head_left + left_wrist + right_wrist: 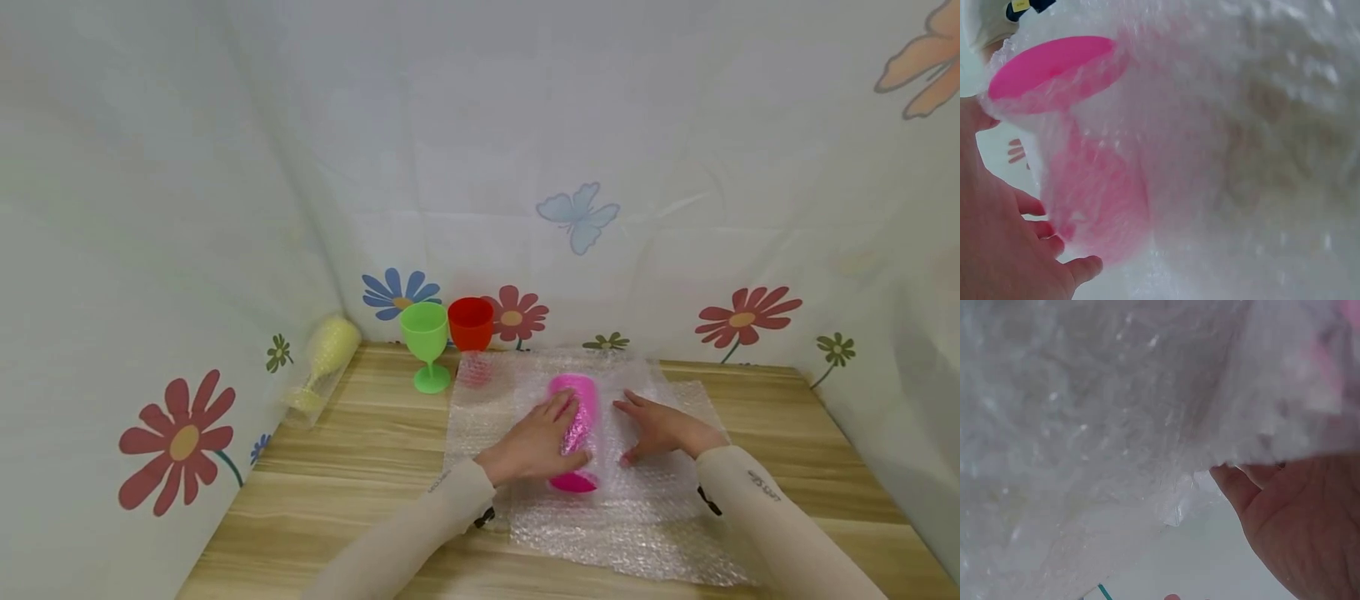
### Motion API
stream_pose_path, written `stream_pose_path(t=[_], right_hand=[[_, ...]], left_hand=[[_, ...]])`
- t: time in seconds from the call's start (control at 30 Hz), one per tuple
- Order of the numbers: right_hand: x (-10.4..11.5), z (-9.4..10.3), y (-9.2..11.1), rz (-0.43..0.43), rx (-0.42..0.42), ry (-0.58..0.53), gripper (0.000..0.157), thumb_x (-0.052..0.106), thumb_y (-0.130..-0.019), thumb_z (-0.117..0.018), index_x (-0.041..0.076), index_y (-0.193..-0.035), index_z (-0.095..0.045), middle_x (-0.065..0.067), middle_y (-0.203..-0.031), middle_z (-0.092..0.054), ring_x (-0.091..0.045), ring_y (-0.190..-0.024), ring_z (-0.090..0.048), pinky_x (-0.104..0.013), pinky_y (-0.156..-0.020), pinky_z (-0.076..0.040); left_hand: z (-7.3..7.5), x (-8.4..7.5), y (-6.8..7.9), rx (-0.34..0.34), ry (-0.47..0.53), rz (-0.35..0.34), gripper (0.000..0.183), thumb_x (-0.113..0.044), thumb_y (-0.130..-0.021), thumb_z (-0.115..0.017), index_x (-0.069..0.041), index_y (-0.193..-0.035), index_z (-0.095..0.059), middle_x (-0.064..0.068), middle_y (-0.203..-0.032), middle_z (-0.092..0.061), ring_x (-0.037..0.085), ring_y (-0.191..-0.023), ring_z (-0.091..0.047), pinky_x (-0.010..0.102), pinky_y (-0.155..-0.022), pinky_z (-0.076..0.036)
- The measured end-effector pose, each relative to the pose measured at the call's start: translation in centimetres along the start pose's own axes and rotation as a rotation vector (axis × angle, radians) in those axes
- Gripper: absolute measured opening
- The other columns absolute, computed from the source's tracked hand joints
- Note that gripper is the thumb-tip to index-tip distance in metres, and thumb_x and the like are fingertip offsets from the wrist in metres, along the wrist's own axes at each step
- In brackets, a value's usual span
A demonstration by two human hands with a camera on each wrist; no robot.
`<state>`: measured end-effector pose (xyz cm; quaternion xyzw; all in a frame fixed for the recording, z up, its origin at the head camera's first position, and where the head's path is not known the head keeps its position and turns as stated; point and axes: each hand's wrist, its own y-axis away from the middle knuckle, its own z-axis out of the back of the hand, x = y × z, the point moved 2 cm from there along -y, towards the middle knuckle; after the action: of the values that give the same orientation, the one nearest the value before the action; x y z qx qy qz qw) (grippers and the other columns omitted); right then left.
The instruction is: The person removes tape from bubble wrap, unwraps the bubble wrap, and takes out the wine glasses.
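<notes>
A pink goblet (587, 402) lies on its side, wrapped in a layer of clear bubble wrap (600, 533) spread on the table. My left hand (534, 443) rests across the wrapped goblet with its fingers spread and lightly bent. In the left wrist view, the goblet's pink foot (1054, 65) shows through the film, with the left fingers (1038, 228) along its side. To the right of the goblet, my right hand (660, 429) rests on the bubble wrap, thumb and fingers apart. Its fingertips are partly hidden behind the film in the right wrist view.
A green goblet (425, 333) stands upright at the back, beside a red goblet (471, 325) whose lower part shows through the wrap's back edge. A yellow goblet (333, 346) in bubble wrap lies against the left curtain. Flowered curtains (480, 167) border the wooden table (360, 467).
</notes>
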<state>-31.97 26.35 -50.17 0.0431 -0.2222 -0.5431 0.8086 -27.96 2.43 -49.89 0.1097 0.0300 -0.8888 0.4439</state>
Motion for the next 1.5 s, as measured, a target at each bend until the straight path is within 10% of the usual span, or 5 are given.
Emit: stream_pose_path(t=[0.6, 1.5], right_hand=[[0.8, -0.3, -0.3, 0.066, -0.043, 0.005, 0.109, 0.046, -0.067, -0.087, 0.000, -0.151, -0.034, -0.032, -0.157, -0.024, -0.051, -0.140, -0.033, -0.062, -0.113, -0.031], [0.3, -0.3, -0.4, -0.035, 0.025, 0.000, 0.106, 0.048, -0.069, -0.085, 0.004, -0.151, -0.035, -0.029, -0.160, -0.018, -0.049, -0.145, -0.026, -0.063, -0.115, -0.027]], left_hand=[[1.7, -4.5, -3.5, -0.047, -0.215, -0.136, 0.077, -0.059, -0.097, -0.044, -0.016, -0.157, -0.024, 0.000, -0.165, -0.021, 0.017, -0.154, -0.015, 0.036, -0.125, -0.016], [1.0, -0.2, -2.0, 0.041, -0.229, -0.028, 0.076, -0.062, -0.098, -0.037, -0.020, -0.158, -0.020, -0.005, -0.167, -0.007, 0.015, -0.155, -0.004, 0.037, -0.126, -0.005]])
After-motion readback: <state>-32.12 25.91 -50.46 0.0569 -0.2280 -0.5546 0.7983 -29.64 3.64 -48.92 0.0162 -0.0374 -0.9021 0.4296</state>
